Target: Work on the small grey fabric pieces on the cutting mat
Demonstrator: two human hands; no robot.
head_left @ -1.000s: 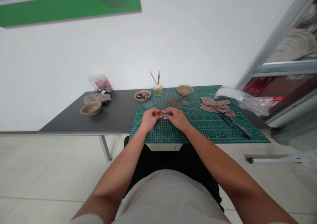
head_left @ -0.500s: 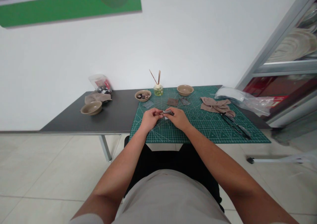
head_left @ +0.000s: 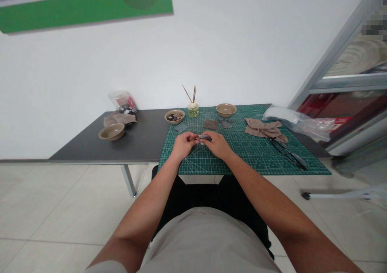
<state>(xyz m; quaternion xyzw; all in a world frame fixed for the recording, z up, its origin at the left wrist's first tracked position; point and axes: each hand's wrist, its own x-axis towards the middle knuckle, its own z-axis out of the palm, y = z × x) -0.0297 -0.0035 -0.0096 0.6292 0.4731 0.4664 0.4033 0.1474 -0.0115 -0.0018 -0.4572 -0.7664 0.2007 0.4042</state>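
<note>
Currently both hands meet over the near-middle of the green cutting mat [head_left: 242, 160]. Left hand [head_left: 181, 145] and right hand [head_left: 217, 144] are curled, fingertips pinched on one small grey piece [head_left: 203, 137] held between them just above the mat. Too small to tell what the piece is.

Right of the hands, on the mat: dark scissors [head_left: 288, 154] lying flat, and beyond them a crumpled beige cloth [head_left: 263, 128].

Past the hands, mid-mat: two small dark patches [head_left: 211, 124], side by side, and a greyish square [head_left: 180, 127] near the mat's left edge.

Far edge of mat: tan bowl [head_left: 226, 109], reed diffuser [head_left: 193, 108] with sticks upright, and a second bowl with dark bits inside [head_left: 174, 116] just off the mat on the grey table [head_left: 136, 140].

Left end of table: another empty tan bowl [head_left: 111, 131], folded beige fabric [head_left: 119, 119] behind it, and a clear bag [head_left: 121, 101] against the wall. Right end: clear plastic bag [head_left: 298, 122], partly off the mat.
</note>
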